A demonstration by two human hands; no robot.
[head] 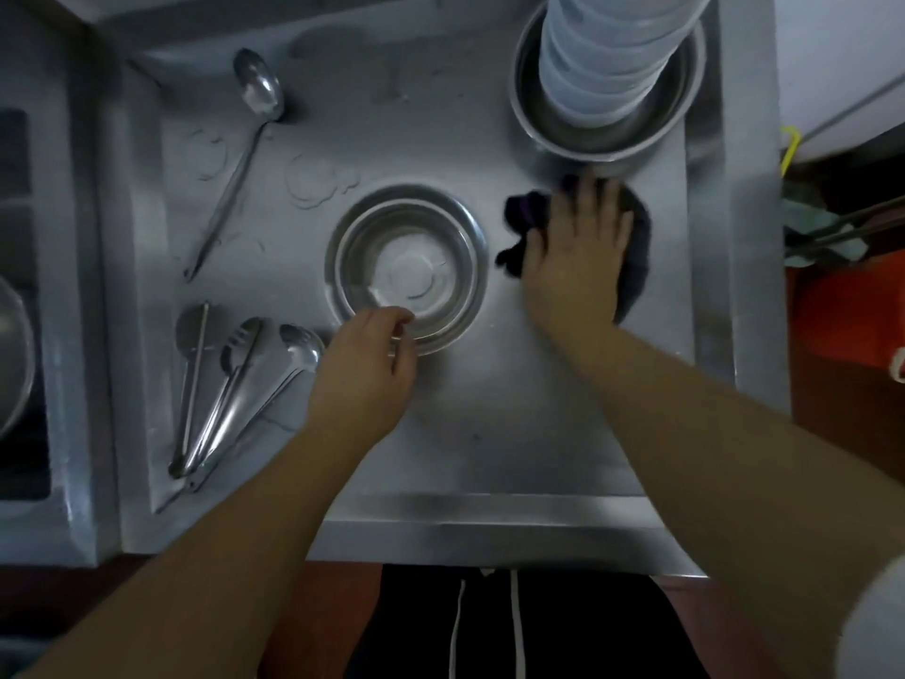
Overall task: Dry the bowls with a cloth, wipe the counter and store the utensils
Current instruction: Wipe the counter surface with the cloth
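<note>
While the right hand (578,247) lies flat, fingers straight, pressing the dark cloth (636,252) onto the steel surface (489,409), the left hand (365,365) pinches the near rim of the steel bowl (409,267) at centre. That bowl sits upright, and another seems nested under it, though I cannot be sure. Up at the far right, a tall stack of pale bowls (607,56) stands in a wide steel basin (607,125), and the cloth sits just beside that basin's base. There's the danger: a wipe swept too far forward could nudge the basin and set the stack swaying. Water rings show on the surface near the ladle (245,149), so metal may slide easily; a thin pinch on a wet rim could slip if the bowl is lifted. Off to the left lie tongs (220,389) and a spoon (294,350), close by the left wrist, where a careless pull back might knock them.
</note>
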